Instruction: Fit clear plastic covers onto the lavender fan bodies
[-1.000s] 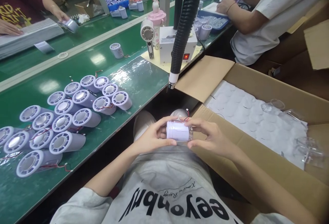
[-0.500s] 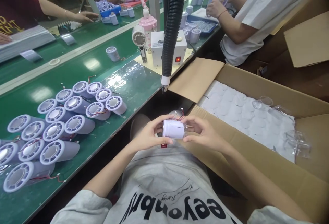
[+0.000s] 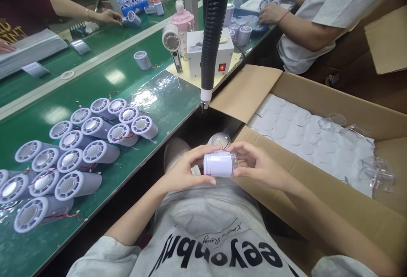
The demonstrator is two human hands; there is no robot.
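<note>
Above my lap, a lavender cylindrical fan housing (image 3: 219, 165) lies sideways between my two hands. The fingers and thumb of my left hand (image 3: 187, 170) wrap around its left end. At the other end, my right hand (image 3: 262, 166) pinches a clear plastic piece (image 3: 235, 161) against the housing. Whether that piece sits over the end or only touches it I cannot tell. Thin coloured wires stick up from the housing's top, near my right fingertips. Many similar housings (image 3: 100, 152) stand in rows on the green table (image 3: 127, 175) to my left, their round vented ends facing up.
An open cardboard box (image 3: 318, 183) at my right holds a white sheet and several clear plastic pieces (image 3: 377, 175). A black corrugated hose (image 3: 210, 35) hangs ahead, before a white box with a lit red switch (image 3: 221, 67). Co-workers sit across the line and at upper right.
The held housing has turned slightly, and its dark seam line is out of sight. At upper left, a co-worker's hand now grasps a housing. The view has shifted a little.
</note>
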